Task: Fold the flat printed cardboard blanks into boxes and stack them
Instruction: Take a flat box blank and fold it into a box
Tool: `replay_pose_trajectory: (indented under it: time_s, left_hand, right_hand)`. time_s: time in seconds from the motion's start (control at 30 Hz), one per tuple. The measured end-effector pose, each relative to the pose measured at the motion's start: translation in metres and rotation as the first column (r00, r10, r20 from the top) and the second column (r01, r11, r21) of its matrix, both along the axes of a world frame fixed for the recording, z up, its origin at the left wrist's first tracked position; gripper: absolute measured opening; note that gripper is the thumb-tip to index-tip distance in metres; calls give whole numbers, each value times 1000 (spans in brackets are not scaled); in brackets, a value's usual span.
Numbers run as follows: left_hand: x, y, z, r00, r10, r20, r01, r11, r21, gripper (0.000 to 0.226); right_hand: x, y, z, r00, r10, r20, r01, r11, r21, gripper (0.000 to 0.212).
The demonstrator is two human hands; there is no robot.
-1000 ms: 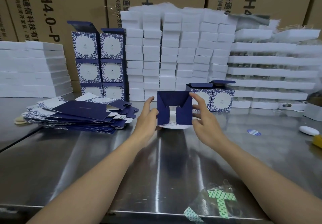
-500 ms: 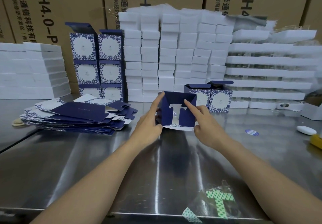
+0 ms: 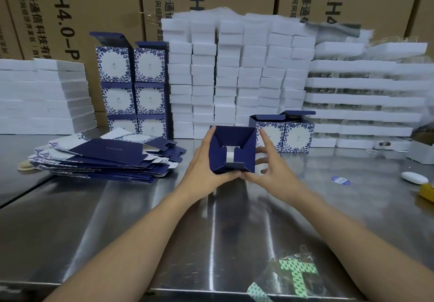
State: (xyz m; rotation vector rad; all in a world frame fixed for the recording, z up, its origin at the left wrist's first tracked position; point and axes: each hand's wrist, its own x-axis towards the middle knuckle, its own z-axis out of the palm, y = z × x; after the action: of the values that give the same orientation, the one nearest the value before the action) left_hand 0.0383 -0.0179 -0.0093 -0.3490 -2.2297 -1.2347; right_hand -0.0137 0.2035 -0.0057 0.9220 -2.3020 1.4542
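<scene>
Brown corrugated cartons (image 3: 77,8) with black print form the back wall. In front of them a wide steel counter (image 3: 141,219) carries everything else. Tall columns of small white boxes (image 3: 239,71) stand at the middle back, with flat white trays (image 3: 366,99) piled to their right and more white slabs (image 3: 44,95) to their left. Two columns of finished blue-and-white floral boxes (image 3: 133,85), three high, stand just left of the white columns. A fanned heap of flat navy printed cardboard blanks (image 3: 105,158) lies on the counter to the left, near the left hand. Two more floral boxes with raised lids (image 3: 285,135) sit side by side behind the right hand.

The half-folded navy box (image 3: 232,149) is at the centre, held just above the counter between both hands, its open end facing the camera and its inner flaps only partly closed, showing a white gap. The left hand (image 3: 202,167) grips its left wall and lower corner, fingers curled under it. The right hand (image 3: 270,167) holds the right side with its thumb at the lower edge and its fingers (image 3: 265,139) spread loosely beside the wall.
</scene>
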Motion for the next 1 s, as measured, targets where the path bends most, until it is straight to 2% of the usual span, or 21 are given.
replay_pose_trajectory:
  time_s: [0.17, 0.27, 0.37, 0.67, 1.0]
  left_hand:
    - [3, 3, 4, 999, -23, 28, 17, 973, 229, 122]
    - [1, 4, 5, 998, -46, 42, 30, 945, 325, 113]
    - [0, 5, 4, 998, -41, 55, 13, 903, 430, 105]
    - [-3, 10, 6, 995, -74, 73, 15, 796, 605, 68]
    - [0, 12, 6, 996, -24, 83, -25, 839, 543, 72]
  right_hand:
    - [7, -2, 4, 998, 15, 65, -10, 996, -85, 82]
    - [9, -3, 4, 986, 61, 156, -29, 980, -197, 70]
    - [9, -7, 3, 980, 46, 193, 1, 971, -238, 56]
    - [13, -15, 0, 991, 5, 133, 30, 965, -261, 65]
    - [16, -16, 2, 992, -50, 119, 80, 964, -255, 63]
